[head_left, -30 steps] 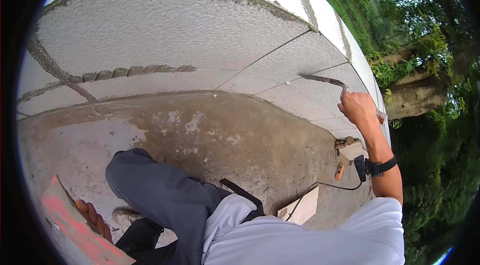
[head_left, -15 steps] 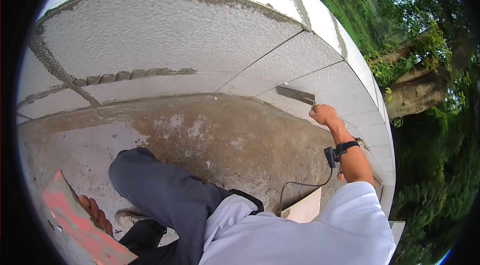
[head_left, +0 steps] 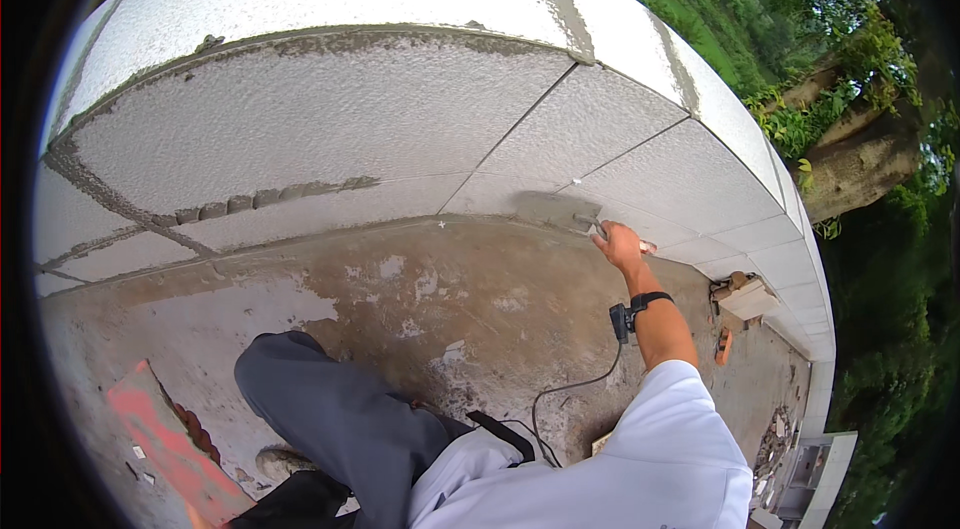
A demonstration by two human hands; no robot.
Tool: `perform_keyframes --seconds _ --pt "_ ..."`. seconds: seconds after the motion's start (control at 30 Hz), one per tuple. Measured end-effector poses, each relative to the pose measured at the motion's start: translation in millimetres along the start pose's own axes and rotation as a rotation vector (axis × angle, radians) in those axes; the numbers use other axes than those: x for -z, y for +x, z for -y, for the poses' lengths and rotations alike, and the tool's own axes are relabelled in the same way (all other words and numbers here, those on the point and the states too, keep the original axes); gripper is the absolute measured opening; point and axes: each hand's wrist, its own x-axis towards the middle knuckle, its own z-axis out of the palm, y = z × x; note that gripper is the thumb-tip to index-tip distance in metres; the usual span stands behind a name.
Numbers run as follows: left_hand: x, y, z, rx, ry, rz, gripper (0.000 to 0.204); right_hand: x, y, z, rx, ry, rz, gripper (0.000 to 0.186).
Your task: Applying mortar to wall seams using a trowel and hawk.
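Where the trowel [head_left: 558, 210] sits: low on the pale wall [head_left: 330, 119], near the floor [head_left: 480, 274]; blade looks flat against the face, outline partly lost in grey.
Right hand [head_left: 621, 245]: fingers wrapped round the handle, its end poking out on the right.
Blade vs fingers: blade left of the right fingers, bent neck between; likely held so the knuckles clear the wall.
Left hand [head_left: 197, 434]: fingers curled at the edge of the red-smeared board [head_left: 165, 444], thumb hidden; grip appears closed on it.
Board placement: tilted, well apart from the trowel, left of the bent knee [head_left: 275, 359]; probably leaves the right arm room.
Black device [head_left: 622, 321]: strapped near the right wrist, cable [head_left: 560, 387] hanging clear of the fingers.
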Motion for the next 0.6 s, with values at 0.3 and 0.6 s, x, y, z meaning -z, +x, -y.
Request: perform_keyframes --seconds 0.3,0.6 --pt "-37 -5 -11 -0.069 0.055 0.025 0.044 -10 20 -15 0.028 0.194 -0.304 0.039" --pt "-34 6 -10 -0.063 0.054 0.035 0.044 56 -37 -38 -0.012 0.194 -0.375 0.038"
